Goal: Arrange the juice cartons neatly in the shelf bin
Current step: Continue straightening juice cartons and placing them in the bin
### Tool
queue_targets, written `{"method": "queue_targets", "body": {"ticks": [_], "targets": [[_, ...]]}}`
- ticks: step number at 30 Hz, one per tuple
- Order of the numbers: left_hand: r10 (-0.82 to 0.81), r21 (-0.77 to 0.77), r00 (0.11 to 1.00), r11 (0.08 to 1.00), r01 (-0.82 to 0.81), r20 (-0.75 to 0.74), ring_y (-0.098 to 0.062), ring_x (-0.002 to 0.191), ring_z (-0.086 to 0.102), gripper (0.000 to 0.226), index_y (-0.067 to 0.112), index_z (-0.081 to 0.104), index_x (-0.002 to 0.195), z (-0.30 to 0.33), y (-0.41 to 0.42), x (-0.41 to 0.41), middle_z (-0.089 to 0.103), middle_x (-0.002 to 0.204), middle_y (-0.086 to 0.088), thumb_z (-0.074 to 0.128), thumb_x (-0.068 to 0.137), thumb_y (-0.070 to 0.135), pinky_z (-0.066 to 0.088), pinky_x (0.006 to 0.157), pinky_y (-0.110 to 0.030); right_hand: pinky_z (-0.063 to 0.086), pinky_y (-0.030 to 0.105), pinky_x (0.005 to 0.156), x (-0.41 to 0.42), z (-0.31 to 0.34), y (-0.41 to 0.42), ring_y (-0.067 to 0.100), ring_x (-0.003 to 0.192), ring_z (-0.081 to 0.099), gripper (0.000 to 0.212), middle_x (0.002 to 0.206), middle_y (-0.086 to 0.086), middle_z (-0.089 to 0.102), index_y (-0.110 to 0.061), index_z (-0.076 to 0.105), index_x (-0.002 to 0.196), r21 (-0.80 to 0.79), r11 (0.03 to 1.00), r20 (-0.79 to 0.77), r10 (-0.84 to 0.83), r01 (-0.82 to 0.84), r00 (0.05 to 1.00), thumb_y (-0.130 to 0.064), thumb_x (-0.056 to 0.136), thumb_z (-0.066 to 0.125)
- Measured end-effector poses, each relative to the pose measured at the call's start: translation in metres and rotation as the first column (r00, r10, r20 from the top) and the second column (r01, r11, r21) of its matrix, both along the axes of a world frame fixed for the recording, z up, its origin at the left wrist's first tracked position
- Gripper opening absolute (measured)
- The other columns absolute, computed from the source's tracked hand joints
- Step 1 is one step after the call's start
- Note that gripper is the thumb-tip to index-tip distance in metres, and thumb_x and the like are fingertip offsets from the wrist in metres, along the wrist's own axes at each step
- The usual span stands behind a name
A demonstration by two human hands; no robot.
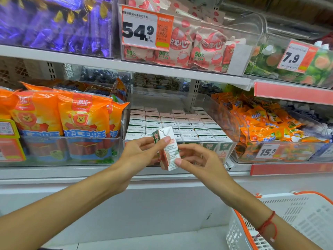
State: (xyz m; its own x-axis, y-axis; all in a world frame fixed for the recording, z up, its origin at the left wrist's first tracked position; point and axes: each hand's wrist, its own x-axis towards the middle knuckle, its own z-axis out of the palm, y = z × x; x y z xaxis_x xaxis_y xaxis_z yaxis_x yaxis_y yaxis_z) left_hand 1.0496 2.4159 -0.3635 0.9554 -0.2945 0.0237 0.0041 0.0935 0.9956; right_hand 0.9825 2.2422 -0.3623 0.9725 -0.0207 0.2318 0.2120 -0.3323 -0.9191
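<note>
Shop shelf point(126, 66), clear bin point(232, 123) of juice cartons point(180, 123) at 12 o'clock. One carton point(168, 150), tilted, before the bin: left hand point(144, 152) and right hand point(196, 159) both pinch it.

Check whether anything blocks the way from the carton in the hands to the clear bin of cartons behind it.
Nothing visible does. The carton, gripped by the left hand and right hand, sits just in front of the clear bin. The bin's front wall is low and its top open, but the cartons in the bin look tightly packed.
</note>
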Motion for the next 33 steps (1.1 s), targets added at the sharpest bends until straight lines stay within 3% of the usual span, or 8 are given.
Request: {"method": "queue_targets", "body": {"ticks": [3,6,10,13,19,25,30,33], "targets": [[-0.017,-0.003,1.0,1.0,0.017,0.003,-0.003,0.089,0.071,0.049,0.027,0.067,0.106,0.0,0.0,0.0,0.075,0.103,0.006,0.075,0.064,0.051,0.054,0.064,-0.011,0.049,0.011,0.07,0.0,0.0,0.001,0.004,0.084,0.068,0.027,0.091,-0.012,0.071,-0.03,0.069,0.105,0.019,1.0,-0.033,-0.002,0.003,0.999,-0.02,0.081,0.077],[-0.06,0.001,0.998,0.998,0.06,0.03,0.001,0.087,0.071,0.027,0.033,0.065,0.094,0.002,0.001,0.0,0.076,0.096,0.011,0.074,0.072,0.045,0.052,0.062,-0.011,0.05,0.013,0.074,0.002,0.0,-0.001,0.006,0.088,0.068,0.031,0.095,-0.007,0.071,-0.03,0.068,0.106,0.064,0.998,-0.072,-0.002,0.006,0.997,-0.02,0.078,0.079],[-0.187,0.065,0.965,0.982,0.178,0.183,0.005,0.091,0.068,0.032,0.038,0.066,0.099,0.009,0.005,-0.002,0.074,0.098,0.019,0.067,0.069,0.049,0.052,0.066,-0.01,0.049,0.027,0.095,0.003,0.0,-0.006,0.007,0.108,0.065,0.056,0.114,-0.008,0.069,-0.031,0.062,0.123,0.223,0.972,-0.207,0.122,-0.075,0.971,-0.029,0.072,0.083],[-0.241,0.076,0.94,0.97,0.229,0.241,0.007,0.095,0.066,0.034,0.04,0.064,0.105,0.01,0.006,-0.004,0.071,0.101,0.025,0.064,0.073,0.048,0.05,0.071,-0.007,0.043,0.029,0.104,0.002,0.001,-0.008,0.009,0.119,0.06,0.052,0.123,-0.007,0.068,-0.025,0.06,0.129,0.223,0.959,-0.234,0.228,-0.176,0.945,-0.028,0.079,0.073],[-0.061,-0.014,0.962,0.998,0.067,0.268,0.002,0.09,0.07,0.026,0.033,0.068,0.097,0.004,-0.002,-0.005,0.075,0.092,0.019,0.065,0.074,0.044,0.053,0.069,-0.011,0.05,0.01,0.075,0.002,0.0,0.002,0.001,0.091,0.069,0.04,0.095,-0.009,0.075,-0.026,0.072,0.104,0.234,0.972,-0.163,0.011,0.027,0.987,-0.033,0.066,0.082],[0.039,0.002,0.956,0.999,-0.041,0.29,0.003,0.082,0.07,0.017,0.038,0.066,0.088,-0.001,-0.011,-0.008,0.072,0.082,0.025,0.076,0.08,0.027,0.058,0.066,-0.018,0.05,0.011,0.064,0.004,-0.002,0.015,-0.001,0.075,0.065,0.046,0.085,-0.011,0.07,-0.026,0.066,0.101,0.045,0.965,-0.009,-0.258,0.258,0.966,-0.027,0.061,0.089],[-0.112,-0.055,0.987,0.991,0.119,0.111,-0.003,0.082,0.072,0.011,0.037,0.062,0.088,0.006,-0.001,0.0,0.075,0.081,0.019,0.069,0.087,0.029,0.053,0.059,-0.012,0.051,0.029,0.097,0.005,0.007,-0.001,0.011,0.106,0.067,0.048,0.109,-0.006,0.073,-0.025,0.066,0.117,0.217,0.975,-0.252,0.0,0.056,0.968,-0.041,0.072,0.071],[-0.182,-0.045,0.982,0.982,0.185,0.06,-0.007,0.087,0.073,0.011,0.036,0.061,0.097,0.008,0.003,0.004,0.076,0.091,0.011,0.067,0.087,0.034,0.054,0.063,-0.014,0.051,0.03,0.098,0.004,0.008,-0.005,0.019,0.114,0.064,0.043,0.116,0.003,0.072,-0.017,0.064,0.125,0.364,0.931,-0.304,0.134,-0.015,0.943,-0.032,0.085,0.063]]}}
